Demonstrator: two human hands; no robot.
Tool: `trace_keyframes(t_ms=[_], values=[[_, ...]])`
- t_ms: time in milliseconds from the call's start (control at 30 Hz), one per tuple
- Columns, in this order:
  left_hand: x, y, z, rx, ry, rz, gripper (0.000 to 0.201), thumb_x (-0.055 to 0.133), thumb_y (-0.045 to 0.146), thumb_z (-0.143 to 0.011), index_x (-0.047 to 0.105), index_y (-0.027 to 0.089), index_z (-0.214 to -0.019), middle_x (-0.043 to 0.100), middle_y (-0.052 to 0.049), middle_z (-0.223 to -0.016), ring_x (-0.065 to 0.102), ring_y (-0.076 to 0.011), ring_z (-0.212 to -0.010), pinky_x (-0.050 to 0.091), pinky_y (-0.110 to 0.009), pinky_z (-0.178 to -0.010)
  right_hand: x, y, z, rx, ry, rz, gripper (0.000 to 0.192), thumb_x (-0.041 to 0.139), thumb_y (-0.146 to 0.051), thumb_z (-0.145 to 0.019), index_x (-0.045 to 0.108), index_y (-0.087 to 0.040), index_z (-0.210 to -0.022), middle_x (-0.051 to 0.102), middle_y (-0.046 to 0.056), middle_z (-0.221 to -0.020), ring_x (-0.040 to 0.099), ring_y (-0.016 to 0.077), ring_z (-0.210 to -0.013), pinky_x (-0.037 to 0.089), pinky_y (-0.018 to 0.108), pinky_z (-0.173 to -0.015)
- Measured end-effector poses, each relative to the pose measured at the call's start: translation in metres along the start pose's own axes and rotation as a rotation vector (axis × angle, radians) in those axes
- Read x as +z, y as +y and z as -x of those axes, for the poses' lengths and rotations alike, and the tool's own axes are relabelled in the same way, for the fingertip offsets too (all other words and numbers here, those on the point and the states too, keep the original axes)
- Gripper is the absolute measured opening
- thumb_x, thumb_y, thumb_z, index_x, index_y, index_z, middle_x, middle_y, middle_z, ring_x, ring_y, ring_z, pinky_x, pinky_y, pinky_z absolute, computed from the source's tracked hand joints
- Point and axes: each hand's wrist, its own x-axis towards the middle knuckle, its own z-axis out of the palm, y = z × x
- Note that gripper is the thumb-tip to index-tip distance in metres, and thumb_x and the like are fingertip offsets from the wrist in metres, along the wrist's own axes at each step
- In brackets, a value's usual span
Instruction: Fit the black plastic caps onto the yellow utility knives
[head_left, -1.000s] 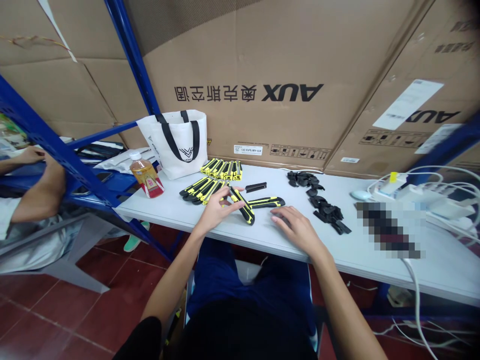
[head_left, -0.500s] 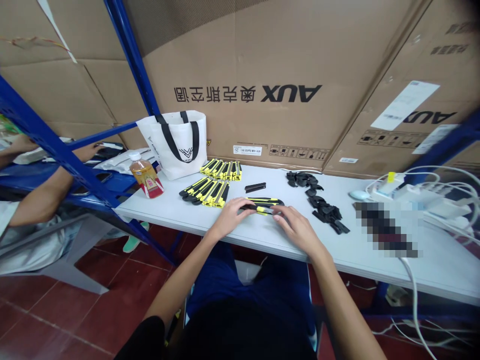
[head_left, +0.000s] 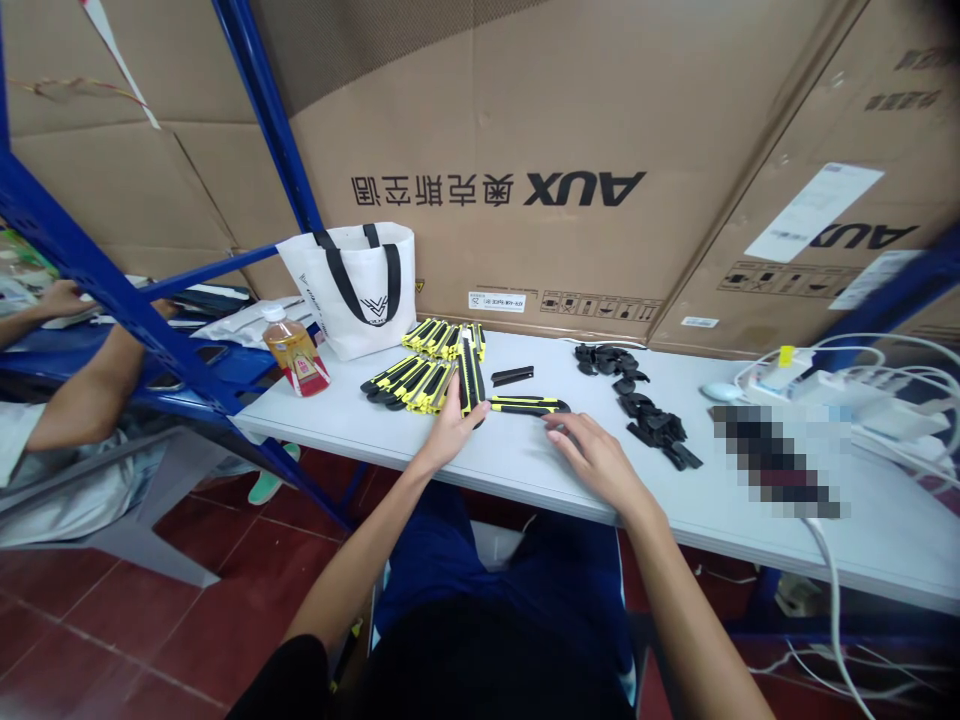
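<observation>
In the head view my left hand [head_left: 448, 432] is closed around a black and yellow utility knife [head_left: 472, 370], which points up and away from me. My right hand [head_left: 596, 458] rests on the table with loosely bent, parted fingers and nothing in them. Its fingertips are close to the end of another utility knife [head_left: 529, 405] lying crosswise; whether they touch is unclear. Behind my left hand lie a near row of utility knives [head_left: 409, 382] and a far row [head_left: 435, 336], partly covered by the held knife. A slim black plastic piece [head_left: 512, 376] lies behind the crosswise knife.
Small black plastic parts [head_left: 652, 420] are heaped on the white table [head_left: 525, 480] to the right. Further right are white power strips with cables [head_left: 814, 385] and a blurred-out object. A drink bottle [head_left: 296, 350] and white tote bag [head_left: 364, 290] stand left. A co-worker's arm [head_left: 94, 390] is beyond the blue frame.
The knife held level between my hands is now upright in my left hand alone, turned away from me. My right hand has let go and stayed nearly in place.
</observation>
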Motion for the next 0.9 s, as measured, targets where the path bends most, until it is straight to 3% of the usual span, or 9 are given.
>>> trace_keyframes(t_ms=[100,200,267,333,500,667,767,900], values=[[0.0007,0.0005,-0.0012,-0.073,-0.127,0.145,0.085,0.085,0.042,-0.085,0.048,0.019,-0.158,0.069,-0.013,-0.130,0.070,-0.0263,-0.109,0.061,-0.038,-0.093,0.0002,-0.0003,-0.0003,-0.009,0.014,0.010,0.035,0.045,-0.049,-0.110,0.069,-0.028,-0.127,0.078,0.009,-0.122,0.073,0.0300,-0.112,0.058,0.048,-0.099],[0.0014,0.0032,0.0015,-0.186,-0.211,0.251,0.080,0.084,0.044,-0.086,0.051,0.020,-0.155,0.069,-0.016,-0.128,0.074,-0.0238,-0.095,0.064,-0.034,-0.076,0.0003,-0.0007,-0.0005,-0.008,0.009,0.008,0.036,0.044,-0.049,-0.111,0.069,-0.028,-0.126,0.078,0.010,-0.122,0.073,0.0300,-0.112,0.058,0.048,-0.100],[0.0011,0.0050,0.0035,-0.240,-0.189,0.260,0.075,0.080,0.048,-0.090,0.050,0.023,-0.154,0.068,-0.016,-0.128,0.072,-0.0186,-0.080,0.059,-0.028,-0.059,0.0005,-0.0003,-0.0004,-0.003,0.001,0.005,0.037,0.044,-0.049,-0.111,0.069,-0.027,-0.126,0.078,0.010,-0.122,0.073,0.0301,-0.113,0.057,0.048,-0.101],[0.0003,0.0056,0.0046,-0.248,-0.148,0.240,0.072,0.077,0.049,-0.093,0.049,0.024,-0.154,0.068,-0.015,-0.126,0.065,-0.0129,-0.070,0.053,-0.025,-0.053,0.0010,0.0007,-0.0003,-0.001,-0.002,0.002,0.037,0.044,-0.049,-0.111,0.069,-0.026,-0.126,0.078,0.010,-0.123,0.072,0.0303,-0.114,0.057,0.049,-0.102],[-0.0010,0.0017,0.0029,-0.200,-0.153,0.288,0.055,0.080,0.040,-0.091,0.061,0.017,-0.137,0.071,-0.006,-0.099,0.060,-0.0112,-0.073,0.054,-0.027,-0.073,0.0033,0.0035,0.0001,-0.017,0.006,0.001,0.037,0.042,-0.048,-0.112,0.068,-0.027,-0.126,0.078,0.009,-0.125,0.071,0.0305,-0.117,0.056,0.050,-0.104],[0.0004,-0.0019,0.0000,-0.245,-0.043,0.464,0.047,0.086,0.046,-0.085,0.059,0.018,-0.111,0.072,-0.007,-0.098,0.059,-0.0115,-0.073,0.047,-0.024,-0.064,0.0042,0.0038,-0.0003,-0.037,0.016,0.007,0.036,0.041,-0.047,-0.112,0.069,-0.028,-0.125,0.078,0.009,-0.125,0.071,0.0306,-0.116,0.056,0.051,-0.104],[0.0008,-0.0032,-0.0009,-0.257,0.053,0.458,0.051,0.086,0.054,-0.083,0.053,0.021,-0.104,0.065,0.002,-0.082,0.047,-0.0053,-0.056,0.034,-0.018,-0.052,0.0035,0.0031,-0.0009,-0.037,0.005,0.008,0.037,0.040,-0.047,-0.112,0.070,-0.028,-0.123,0.078,0.008,-0.124,0.070,0.0303,-0.117,0.056,0.051,-0.104],[0.0016,-0.0019,-0.0006,-0.316,0.071,0.353,0.053,0.080,0.064,-0.087,0.053,0.022,-0.102,0.053,0.008,-0.064,0.032,-0.0029,-0.043,0.014,-0.017,-0.044,0.0022,0.0019,-0.0015,-0.064,-0.008,0.014,0.037,0.039,-0.045,-0.113,0.071,-0.029,-0.121,0.079,0.008,-0.122,0.070,0.0302,-0.114,0.056,0.050,-0.102]])
